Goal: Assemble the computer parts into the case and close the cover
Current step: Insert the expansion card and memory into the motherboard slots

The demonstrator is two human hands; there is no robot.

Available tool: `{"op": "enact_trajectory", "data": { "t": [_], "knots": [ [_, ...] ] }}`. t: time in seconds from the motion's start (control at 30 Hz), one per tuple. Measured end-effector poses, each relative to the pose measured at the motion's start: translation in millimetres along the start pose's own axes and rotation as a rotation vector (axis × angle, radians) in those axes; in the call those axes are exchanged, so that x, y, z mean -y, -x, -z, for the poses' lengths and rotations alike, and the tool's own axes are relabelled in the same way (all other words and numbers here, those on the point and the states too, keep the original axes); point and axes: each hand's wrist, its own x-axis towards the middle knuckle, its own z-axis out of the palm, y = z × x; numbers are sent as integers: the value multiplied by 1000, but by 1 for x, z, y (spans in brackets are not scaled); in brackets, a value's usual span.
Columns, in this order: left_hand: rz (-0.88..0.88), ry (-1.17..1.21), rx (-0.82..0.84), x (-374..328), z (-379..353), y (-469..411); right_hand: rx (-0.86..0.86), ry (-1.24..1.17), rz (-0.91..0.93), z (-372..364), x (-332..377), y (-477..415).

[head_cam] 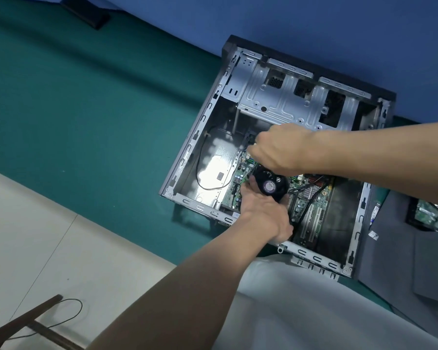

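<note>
An open grey computer case [200, 137] lies on its side on a green table [86, 109]. A green motherboard [311, 198] sits inside it. A black round cooler fan [271, 184] with a purple label rests over the board's left part. My left hand [263, 213] grips the fan's near side from below. My right hand [278, 147] comes from the right and holds the fan's far side, its fingers curled and hidden behind the knuckles. A silver drive cage [283, 97] fills the case's far end.
A thin black cable [200, 157] loops across the bare case floor at left. A dark grey panel [390, 248] and another circuit board [430, 213] lie to the right of the case. A black object [86, 13] sits at the table's far left. White cloth [314, 299] covers my lap.
</note>
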Motion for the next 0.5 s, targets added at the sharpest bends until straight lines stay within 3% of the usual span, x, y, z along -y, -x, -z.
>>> {"op": "enact_trajectory", "data": {
  "t": [0.07, 0.13, 0.27, 0.33, 0.43, 0.5],
  "knots": [
    [1, 8, 7, -1, -1, -1, -72, 119, 154, -6, -2, -1],
    [0, 6, 10, 0, -1, -1, -74, 70, 151, -7, 0, -3],
    [0, -5, 17, 0, -3, -1, 20, -617, -392, -6, -5, -16],
    [1, -14, 26, 0, -1, 0, 109, -823, -458, 0, -12, -17],
    [-5, 7, 21, 0, 0, 0, 304, -743, -342, 12, -4, -12],
    [-4, 6, 3, 0, -2, -1, 286, -417, -196, 15, 1, -8]
  ]
}}
